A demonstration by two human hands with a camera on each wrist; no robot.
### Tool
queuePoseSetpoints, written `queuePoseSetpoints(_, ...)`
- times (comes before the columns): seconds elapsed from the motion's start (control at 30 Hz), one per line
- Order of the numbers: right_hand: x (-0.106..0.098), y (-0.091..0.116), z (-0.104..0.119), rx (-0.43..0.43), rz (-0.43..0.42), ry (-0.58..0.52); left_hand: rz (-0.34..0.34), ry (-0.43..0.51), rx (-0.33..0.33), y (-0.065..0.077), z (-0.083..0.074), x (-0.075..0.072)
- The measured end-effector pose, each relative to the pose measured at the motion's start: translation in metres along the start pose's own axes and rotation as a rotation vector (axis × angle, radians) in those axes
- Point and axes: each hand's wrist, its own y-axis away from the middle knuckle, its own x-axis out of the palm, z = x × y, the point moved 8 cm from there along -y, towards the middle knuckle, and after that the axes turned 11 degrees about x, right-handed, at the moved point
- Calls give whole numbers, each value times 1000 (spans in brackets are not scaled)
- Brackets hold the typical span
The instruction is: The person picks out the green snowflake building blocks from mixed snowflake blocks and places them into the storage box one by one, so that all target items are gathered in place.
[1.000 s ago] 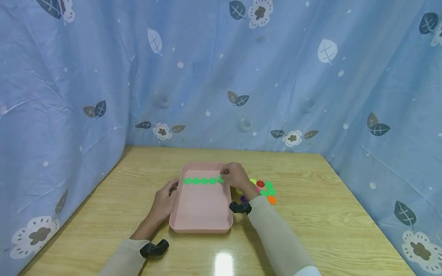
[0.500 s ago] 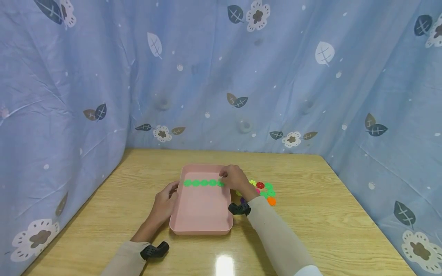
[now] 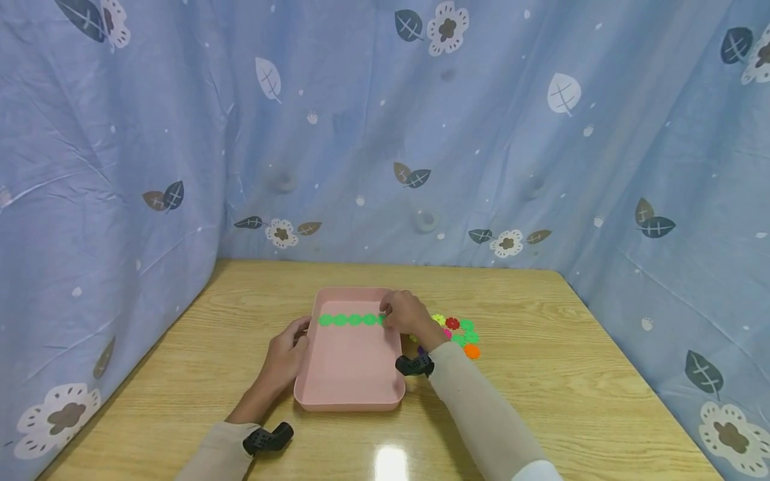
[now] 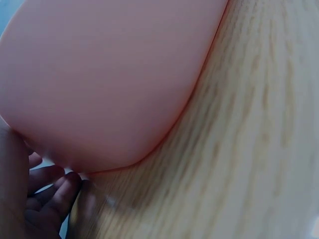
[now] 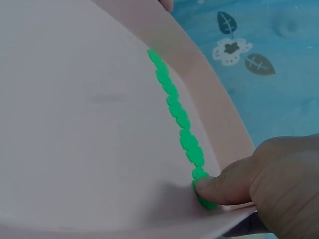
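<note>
I worked from afar at a pink tray (image 3: 351, 374).
My left hand (image 3: 285, 353) touched its wall, thumb and fingers apart; a row of green discs (image 3: 355, 320) lay inside; my right hand (image 3: 406, 314), thumb clear of forefinger, pressed the rightmost.

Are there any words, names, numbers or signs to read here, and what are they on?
None that can be read.
The pink tray and green flower pieces show no writing.
The blue curtain has only pictures, like leaves and flowers.
Any marking on the black wrist straps is too small to tell.
</note>
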Motion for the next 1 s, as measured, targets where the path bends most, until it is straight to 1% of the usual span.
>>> queuePoseSetpoints(0.17,1,-1,2,-1,9,-5,-4,2,-2,0,2,-1)
queuePoseSetpoints(0.33,-3,5,2,-12,-18,-66,-6,2,-3,0,4,-1)
queuePoseSetpoints(0.47,-9,14,-2,-19,-54,-167,-2,7,-7,0,4,1)
queuePoseSetpoints(0.53,-12,18,-4,-24,-70,-235,-4,5,-6,1,3,1)
queuePoseSetpoints(0.6,-16,22,-6,-18,-79,-302,-8,3,-2,1,2,0)
queuePoseSetpoints(0.73,-25,28,-10,-9,-102,-399,-5,7,-3,1,2,1)
queuePoseSetpoints(0.87,-34,34,-17,14,-129,-446,-4,6,-15,2,2,1)
queuePoseSetpoints(1.0,-40,41,-29,38,-152,-467,-11,4,-3,0,1,0)
